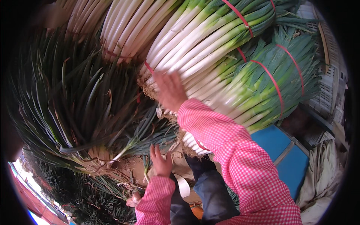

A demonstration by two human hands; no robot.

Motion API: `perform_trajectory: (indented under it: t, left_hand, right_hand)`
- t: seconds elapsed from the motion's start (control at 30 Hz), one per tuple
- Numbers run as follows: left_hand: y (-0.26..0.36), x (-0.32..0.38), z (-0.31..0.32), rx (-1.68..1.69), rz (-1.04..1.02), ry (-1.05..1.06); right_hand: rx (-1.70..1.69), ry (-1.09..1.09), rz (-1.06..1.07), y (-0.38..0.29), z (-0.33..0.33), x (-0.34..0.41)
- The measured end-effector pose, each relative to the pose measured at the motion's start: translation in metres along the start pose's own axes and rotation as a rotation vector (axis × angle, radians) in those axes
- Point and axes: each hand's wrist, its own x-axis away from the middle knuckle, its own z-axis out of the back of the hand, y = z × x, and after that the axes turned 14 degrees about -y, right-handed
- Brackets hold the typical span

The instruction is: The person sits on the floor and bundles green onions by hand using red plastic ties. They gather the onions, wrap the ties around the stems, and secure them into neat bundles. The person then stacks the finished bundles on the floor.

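My right hand (170,91), blurred and with fingers spread, lies at the root end of a large bundle of leeks or long green onions (194,39) tied with red bands. Whether it presses on the stalks or hovers just over them cannot be told. Under that bundle lie more tied bundles (247,95) with dark green leaves to the right. My left hand (161,162), fingers apart and holding nothing, is lower down, near a single loose green onion (126,147) and the trimmings. Both my sleeves are red-and-white checked.
A big heap of dark green onion leaves (76,98) fills the left. Further tied white stalks (129,25) stand at the top. At the right are white plastic crates (327,90), a blue panel (292,168) and pale crumpled cloth or sacking (320,171). My legs are below, above a soil-strewn surface.
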Motion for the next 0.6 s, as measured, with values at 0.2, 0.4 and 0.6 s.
perform_trajectory:
  t: [0.2, 0.4, 0.6]
  left_hand:
    - [-0.030, 0.174, -0.033, 0.143, 0.209, -0.362]
    - [-0.051, 0.229, -0.059, 0.210, 0.442, -0.464]
    - [-0.046, 0.216, -0.073, 0.400, 0.400, -0.340]
  right_hand:
    - [-0.092, -0.154, 0.554, -0.033, 0.039, 0.039]
    - [0.488, 0.287, -0.215, 0.045, 0.082, -0.076]
    - [0.434, -1.060, 0.339, -0.077, -0.012, 0.030]
